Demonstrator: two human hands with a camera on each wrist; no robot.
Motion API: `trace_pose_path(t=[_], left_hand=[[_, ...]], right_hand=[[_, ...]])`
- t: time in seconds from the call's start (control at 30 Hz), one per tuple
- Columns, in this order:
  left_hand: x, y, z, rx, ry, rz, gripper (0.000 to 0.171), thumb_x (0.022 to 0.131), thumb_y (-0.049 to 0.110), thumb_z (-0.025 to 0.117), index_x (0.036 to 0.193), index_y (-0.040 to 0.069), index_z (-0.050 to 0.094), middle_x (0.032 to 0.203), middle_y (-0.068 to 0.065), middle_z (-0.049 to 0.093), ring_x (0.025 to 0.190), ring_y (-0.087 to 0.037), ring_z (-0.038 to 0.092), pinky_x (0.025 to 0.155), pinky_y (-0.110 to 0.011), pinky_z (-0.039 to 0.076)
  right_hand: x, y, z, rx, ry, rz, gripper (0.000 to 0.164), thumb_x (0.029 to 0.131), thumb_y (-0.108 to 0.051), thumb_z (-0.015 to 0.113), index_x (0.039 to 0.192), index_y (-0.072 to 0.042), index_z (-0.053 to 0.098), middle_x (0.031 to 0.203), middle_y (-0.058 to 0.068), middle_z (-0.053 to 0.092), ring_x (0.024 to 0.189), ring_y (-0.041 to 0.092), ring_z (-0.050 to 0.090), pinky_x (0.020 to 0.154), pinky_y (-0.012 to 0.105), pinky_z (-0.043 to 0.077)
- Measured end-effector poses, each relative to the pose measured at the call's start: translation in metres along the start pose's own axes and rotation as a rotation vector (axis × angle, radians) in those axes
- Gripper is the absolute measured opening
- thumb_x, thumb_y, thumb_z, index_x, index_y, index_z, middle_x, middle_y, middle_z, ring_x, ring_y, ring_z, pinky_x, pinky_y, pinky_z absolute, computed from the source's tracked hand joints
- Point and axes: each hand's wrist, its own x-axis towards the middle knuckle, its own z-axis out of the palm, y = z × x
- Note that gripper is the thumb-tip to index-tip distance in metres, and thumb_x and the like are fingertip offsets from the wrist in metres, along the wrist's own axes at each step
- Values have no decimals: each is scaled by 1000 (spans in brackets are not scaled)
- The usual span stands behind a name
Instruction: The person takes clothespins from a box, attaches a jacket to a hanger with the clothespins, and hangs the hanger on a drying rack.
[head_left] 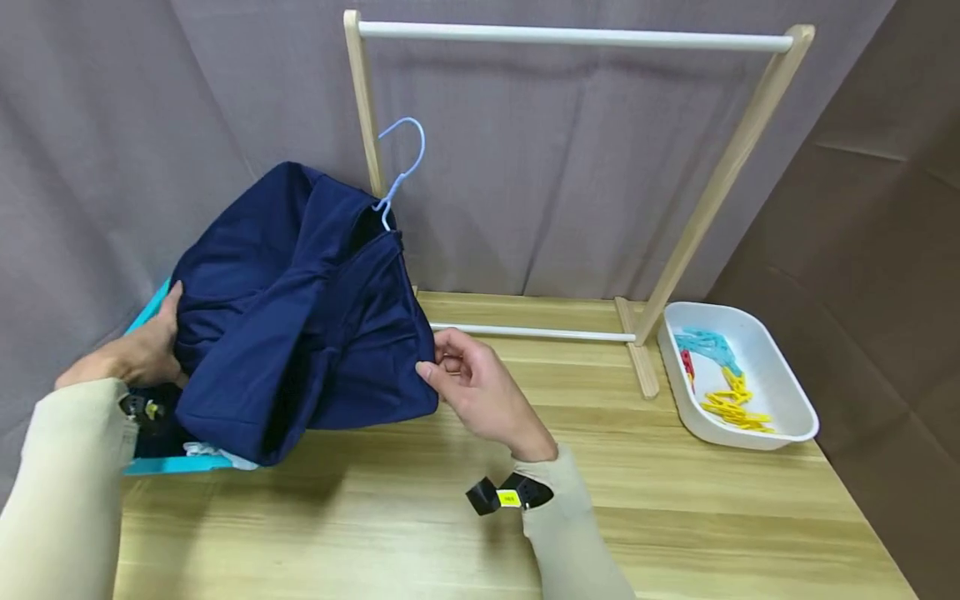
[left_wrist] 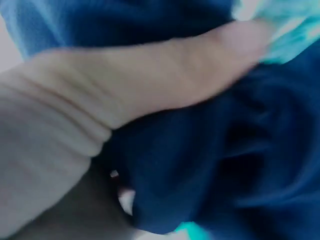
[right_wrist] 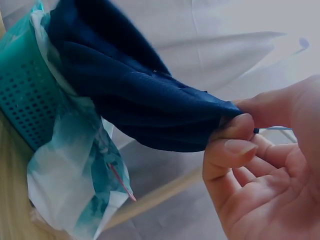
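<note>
A navy blue garment (head_left: 240, 350) is held up at the left, overlapping the turquoise basket (head_left: 176, 465) in the head view. The hook of a light blue hanger (head_left: 402, 176) sticks out of its top opening. At the garment's left side my left hand (head_left: 153, 337) grips the cloth; the thumb (left_wrist: 175, 75) lies across the fabric, the other fingers mostly hidden by it. My right hand (head_left: 480, 387) pinches the garment's right edge between thumb and fingertips, seen closely in the right wrist view.
A wooden rack with a white top bar (head_left: 570, 35) stands behind, its lower bar (head_left: 532, 332) near the table. At right, a white tray (head_left: 776, 379) contains teal, red and yellow clothespins (head_left: 738, 408). White-and-teal cloth (right_wrist: 65, 175) hangs over the basket's side.
</note>
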Motion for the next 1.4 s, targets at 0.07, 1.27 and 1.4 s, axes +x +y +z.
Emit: trace_pose_path(t=[0.07, 1.27, 1.4], left_hand=[[3, -6, 1, 113, 83, 142, 135, 59, -4, 92, 155, -10, -3, 143, -55, 21, 132, -68, 26, 108, -75, 25], [-64, 247, 9, -548, 1010, 280, 33, 97, 32, 62, 128, 25, 53, 92, 10, 57, 86, -5, 57, 75, -24, 39], [-66, 279, 29, -718, 1041, 453, 30, 98, 27, 63, 126, 20, 53, 91, 5, 59, 81, -12, 60, 74, -26, 43]], right_hand=[[0, 1, -1, -8, 3, 8, 18, 99, -4, 62, 116, 1, 61, 93, 7, 63, 71, 12, 57, 61, 20, 45], [-39, -36, -49, -384, 179, -161, 16, 102, -8, 60, 115, -10, 69, 92, 3, 61, 83, 17, 54, 62, 24, 44], [-49, -37, -67, -415, 313, -172, 14, 101, -6, 60, 111, -8, 69, 92, 3, 62, 83, 15, 54, 64, 24, 45]])
